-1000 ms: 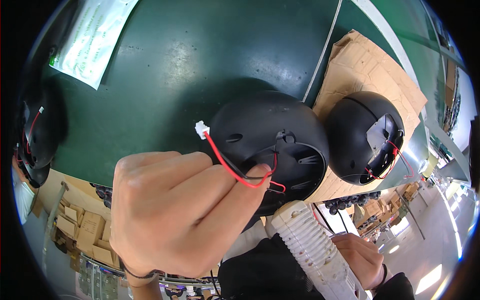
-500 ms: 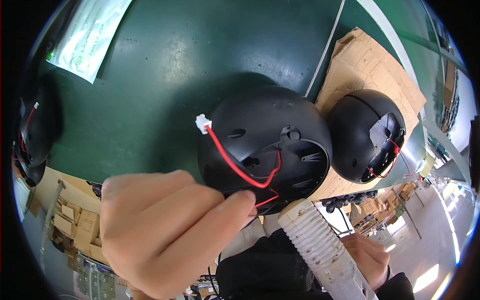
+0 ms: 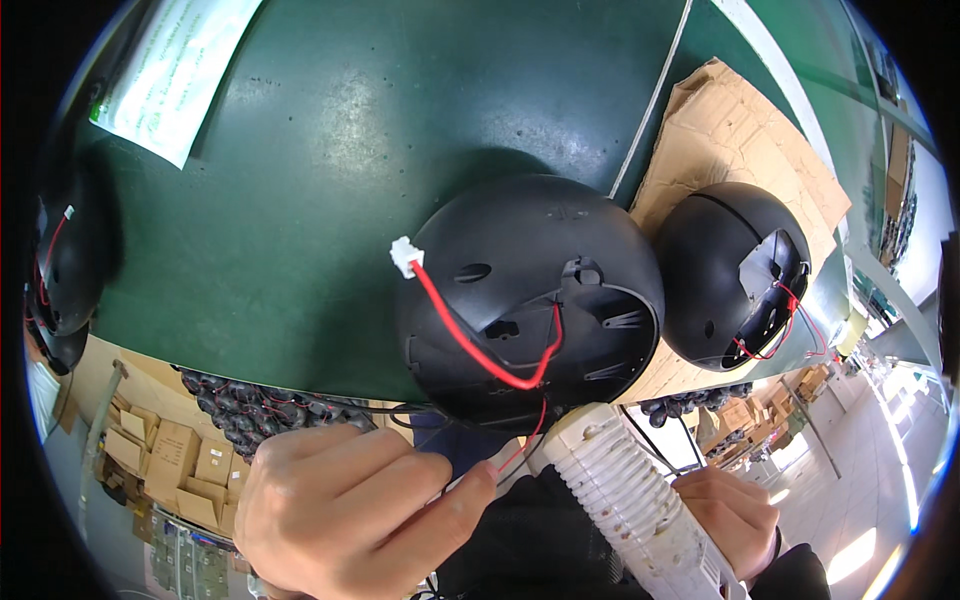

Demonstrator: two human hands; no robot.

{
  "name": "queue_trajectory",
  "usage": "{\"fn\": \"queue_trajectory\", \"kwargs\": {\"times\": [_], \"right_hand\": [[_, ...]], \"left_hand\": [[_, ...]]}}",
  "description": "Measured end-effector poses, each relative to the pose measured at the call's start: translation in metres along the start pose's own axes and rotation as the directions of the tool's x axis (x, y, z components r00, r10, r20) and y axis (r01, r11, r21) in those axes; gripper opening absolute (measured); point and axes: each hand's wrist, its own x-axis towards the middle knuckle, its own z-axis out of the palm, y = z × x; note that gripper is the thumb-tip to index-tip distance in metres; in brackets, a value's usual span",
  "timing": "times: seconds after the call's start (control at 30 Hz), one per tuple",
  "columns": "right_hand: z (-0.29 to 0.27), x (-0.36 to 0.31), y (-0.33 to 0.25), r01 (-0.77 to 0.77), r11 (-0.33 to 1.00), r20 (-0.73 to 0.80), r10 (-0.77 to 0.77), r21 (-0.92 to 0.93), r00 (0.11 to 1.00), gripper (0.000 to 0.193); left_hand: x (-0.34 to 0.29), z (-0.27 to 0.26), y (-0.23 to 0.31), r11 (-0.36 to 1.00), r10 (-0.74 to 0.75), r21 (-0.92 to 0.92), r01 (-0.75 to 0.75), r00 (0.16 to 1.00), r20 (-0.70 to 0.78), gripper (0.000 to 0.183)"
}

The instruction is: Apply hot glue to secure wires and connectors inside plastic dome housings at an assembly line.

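Observation:
Between the thumb and bent fingers of my left hand (image 3: 350, 510) is the end of a thin red wire (image 3: 518, 455). That wire runs out of the round opening of a black dome-shaped shell (image 3: 530, 230) at the table's near edge. From the same opening a thicker red lead (image 3: 465, 345) curves out to a white plug connector (image 3: 406, 257). My right hand (image 3: 728, 520) is closed round a white, ribbed, stained hand tool (image 3: 640, 500), its exact kind unclear. The tool's blunt end is close to the shell's lower rim; I cannot tell whether they touch.
A second black shell (image 3: 735, 270) with red wires rests on a cardboard sheet (image 3: 740, 130) at the right. More black shells (image 3: 70, 260) stand at the far left, below a silvery printed bag (image 3: 175, 75). Many black parts (image 3: 240, 410) and cartons (image 3: 170, 455) lie beyond the near edge.
My left hand has drawn back toward me from the shell, still pinching the thin red wire, which now hangs longer over the rim. The right hand and tool have barely shifted.

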Motion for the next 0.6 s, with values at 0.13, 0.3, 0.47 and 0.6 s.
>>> {"fn": "queue_trajectory", "kwargs": {"times": [0.13,0.3,0.47,0.6], "right_hand": [[0.003,-0.004,-0.009,-0.077,0.994,-0.057,0.073,-0.076,0.996,0.019],[0.004,-0.004,-0.014,-0.124,0.991,-0.032,0.123,-0.052,0.992,0.019],[-0.012,0.005,-0.022,-0.035,0.994,-0.017,0.034,-0.099,0.999,0.021],[-0.019,0.017,-0.020,0.053,0.997,0.040,-0.055,0.054,0.998,0.026]], "left_hand": [[0.003,-0.004,0.001,1.000,0.022,0.023,-0.021,0.999,-0.030,0.022],[0.012,-0.011,-0.004,0.999,0.008,0.053,0.000,0.987,-0.162,0.026],[0.025,-0.013,-0.018,0.996,0.044,-0.065,-0.054,0.989,-0.138,0.024],[0.022,-0.018,-0.020,0.953,-0.253,-0.213,0.217,0.954,-0.162,0.024]]}}
